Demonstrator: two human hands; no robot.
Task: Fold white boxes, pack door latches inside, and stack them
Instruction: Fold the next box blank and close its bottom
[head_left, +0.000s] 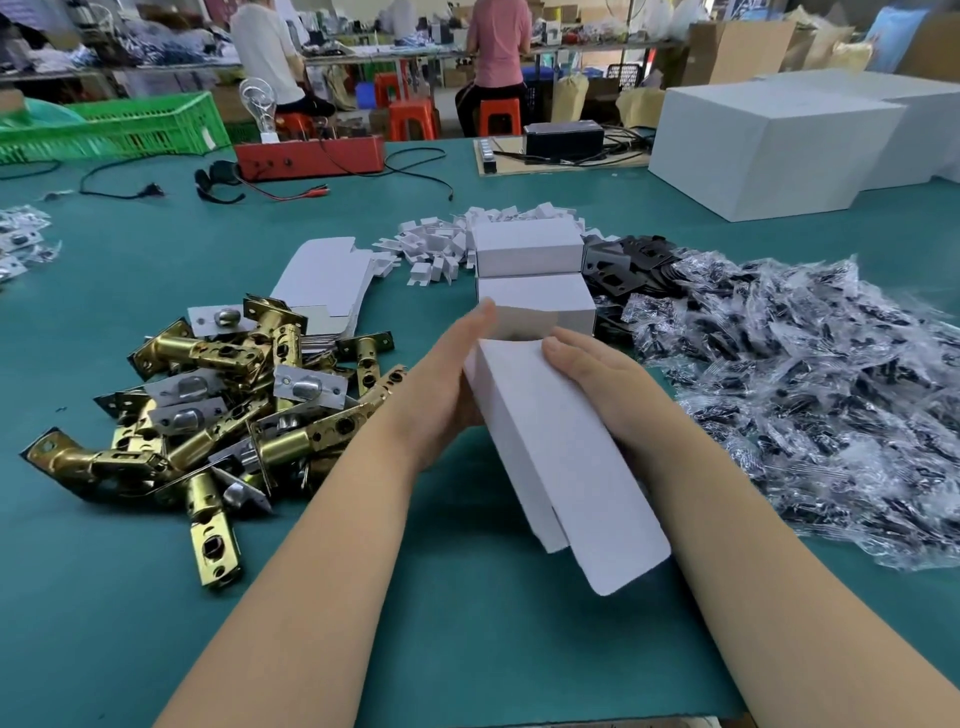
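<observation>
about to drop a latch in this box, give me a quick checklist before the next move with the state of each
1. Box held by both hands: ok, left hand against its left side, right hand on its right.
2. Near end open for loading: ok, flap hangs untucked.
3. Far end closed: cannot tell, faces away.
4. Box empty inside: cannot tell.
5. Latches within reach: ok, piled on the left.
6. A hand free to pick one: not ok, both on the box.
</observation>
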